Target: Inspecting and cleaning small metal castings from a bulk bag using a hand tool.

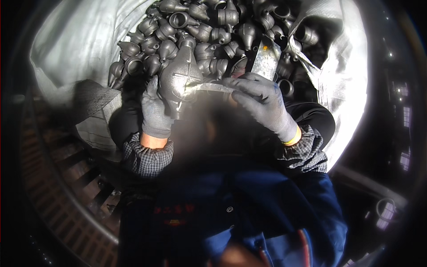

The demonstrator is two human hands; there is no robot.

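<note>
My left hand (155, 111), in a grey glove, grips a dark grey cast metal part (178, 78) with a raised cross seam on its bulging body. My right hand (262, 103), also gloved in grey, holds a flat metal file (266, 60). The file's blade (213, 87) runs left from my fingers and lies against the right side of the casting, where a bright scraped line shows. Both hands sit just in front of a heap of similar castings (209, 26).
The heap of dark castings fills a large white woven sack (342, 75), whose folded edges rise on the left and right. A slatted metal surface (66, 191) lies at the lower left. My blue work jacket (249, 209) fills the bottom centre.
</note>
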